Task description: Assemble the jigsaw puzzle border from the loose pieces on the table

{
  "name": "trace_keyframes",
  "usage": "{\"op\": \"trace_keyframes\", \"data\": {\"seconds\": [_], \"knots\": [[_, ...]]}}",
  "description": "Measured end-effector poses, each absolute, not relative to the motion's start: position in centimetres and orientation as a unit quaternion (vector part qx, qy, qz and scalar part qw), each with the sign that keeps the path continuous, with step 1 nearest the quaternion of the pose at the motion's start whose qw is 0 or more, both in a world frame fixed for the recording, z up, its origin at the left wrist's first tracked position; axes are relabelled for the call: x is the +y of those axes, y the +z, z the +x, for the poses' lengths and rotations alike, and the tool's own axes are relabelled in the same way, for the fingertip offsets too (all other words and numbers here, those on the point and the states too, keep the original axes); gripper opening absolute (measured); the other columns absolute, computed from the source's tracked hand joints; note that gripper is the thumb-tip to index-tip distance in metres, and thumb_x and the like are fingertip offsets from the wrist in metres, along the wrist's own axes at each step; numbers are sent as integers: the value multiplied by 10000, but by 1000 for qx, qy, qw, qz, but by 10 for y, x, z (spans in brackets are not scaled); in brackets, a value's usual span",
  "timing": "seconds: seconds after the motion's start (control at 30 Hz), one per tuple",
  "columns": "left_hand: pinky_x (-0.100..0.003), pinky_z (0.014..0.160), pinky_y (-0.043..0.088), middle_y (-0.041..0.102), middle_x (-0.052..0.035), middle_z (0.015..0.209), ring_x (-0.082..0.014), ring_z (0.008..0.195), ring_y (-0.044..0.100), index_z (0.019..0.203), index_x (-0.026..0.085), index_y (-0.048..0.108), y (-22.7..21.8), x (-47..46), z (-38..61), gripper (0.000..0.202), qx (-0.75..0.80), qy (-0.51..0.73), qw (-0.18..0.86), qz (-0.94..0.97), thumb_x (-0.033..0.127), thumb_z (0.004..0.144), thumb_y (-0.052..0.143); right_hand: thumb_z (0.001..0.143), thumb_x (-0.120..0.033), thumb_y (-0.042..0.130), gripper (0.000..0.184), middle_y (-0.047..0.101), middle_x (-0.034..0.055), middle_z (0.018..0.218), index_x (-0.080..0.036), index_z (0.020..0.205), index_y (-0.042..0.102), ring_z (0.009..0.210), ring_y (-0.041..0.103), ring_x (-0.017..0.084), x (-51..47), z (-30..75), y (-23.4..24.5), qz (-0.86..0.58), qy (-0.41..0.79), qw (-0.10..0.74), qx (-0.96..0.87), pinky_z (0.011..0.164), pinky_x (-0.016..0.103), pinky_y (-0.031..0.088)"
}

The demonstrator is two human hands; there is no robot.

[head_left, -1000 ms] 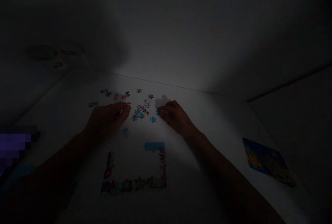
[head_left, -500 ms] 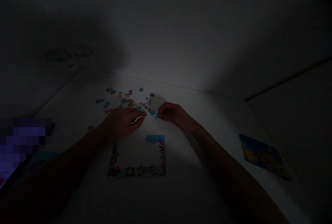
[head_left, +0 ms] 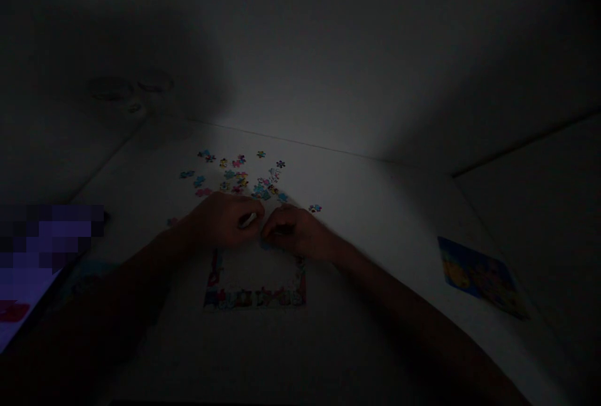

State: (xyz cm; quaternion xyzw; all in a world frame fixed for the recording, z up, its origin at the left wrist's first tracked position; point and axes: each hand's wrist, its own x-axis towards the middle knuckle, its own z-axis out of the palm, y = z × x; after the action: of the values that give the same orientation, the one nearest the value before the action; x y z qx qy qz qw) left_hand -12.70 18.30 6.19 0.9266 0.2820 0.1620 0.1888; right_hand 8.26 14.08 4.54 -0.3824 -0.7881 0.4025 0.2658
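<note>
The scene is very dark. My left hand (head_left: 226,223) and my right hand (head_left: 295,232) meet, fingers curled, above the far edge of a partly built jigsaw frame (head_left: 256,296) on a white table (head_left: 375,218). A pale piece shows between my left fingertips. What my right hand holds is hidden. Several loose coloured puzzle pieces (head_left: 239,175) lie just beyond both hands, one stray piece (head_left: 314,208) to the right.
A colourful printed picture (head_left: 479,275) lies flat at the table's right side. A blurred purple patch (head_left: 42,249) sits at the left edge. Two faint round objects (head_left: 126,86) rest far left at the back. A wall rises behind the table.
Both hands have drawn back from the loose pieces toward me and come together over the frame's far edge; the right hand moved left with something pinched.
</note>
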Motion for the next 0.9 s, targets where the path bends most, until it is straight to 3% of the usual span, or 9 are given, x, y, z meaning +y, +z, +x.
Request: {"op": "trace_keyframes", "data": {"seconds": [0.17,0.43,0.9], "knots": [[-207,558,356,632,19,742,-97,611,547,831,216,644,62,181,-127,195,260,124,200,937,310,821,473,814,-115,606,123,677,35,876,-181,889,679,835,617,151,139,91,47,-369,370,301,-798,767,294,483],[-201,658,428,673,15,912,-119,770,617,924,262,680,66,175,-125,206,273,69,226,933,310,812,513,883,-239,577,159,688,88,1033,-208,1002,679,951,618,207,102,116,48,-352,144,270,-884,857,389,462],[-213,669,455,689,0,920,-119,788,633,943,254,694,62,172,-121,228,230,65,234,942,300,901,474,887,-234,554,208,693,66,1083,-215,1047,685,970,602,213,102,116,38,-329,144,237,-903,863,385,454]]}}
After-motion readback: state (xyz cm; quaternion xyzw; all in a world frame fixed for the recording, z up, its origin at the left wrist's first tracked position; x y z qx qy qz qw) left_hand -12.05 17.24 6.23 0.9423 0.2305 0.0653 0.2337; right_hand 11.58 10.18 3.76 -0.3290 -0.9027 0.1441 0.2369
